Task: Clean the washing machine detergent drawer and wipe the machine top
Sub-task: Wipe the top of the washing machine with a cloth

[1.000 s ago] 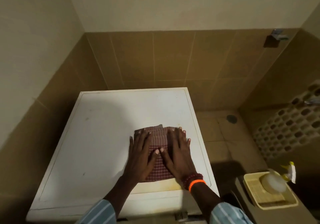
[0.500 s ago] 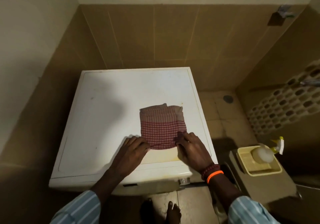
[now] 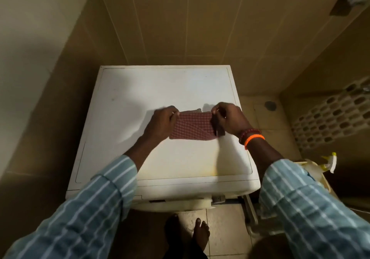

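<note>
Nearest, a bare foot (image 3: 201,233) on the tiled floor. Above the white machine top (image 3: 166,90), left hand (image 3: 160,123) and right hand (image 3: 228,119) each pinched shut on an upper corner of the red checked cloth (image 3: 192,126), stretched between them, hanging clear of the top. Beyond, tan wall tiles (image 3: 190,22).

My left hand (image 3: 160,123) and right hand (image 3: 228,119) hold the cloth (image 3: 193,126) between them above the washing machine top (image 3: 164,86); a spray bottle (image 3: 328,163) sits to my right.
</note>
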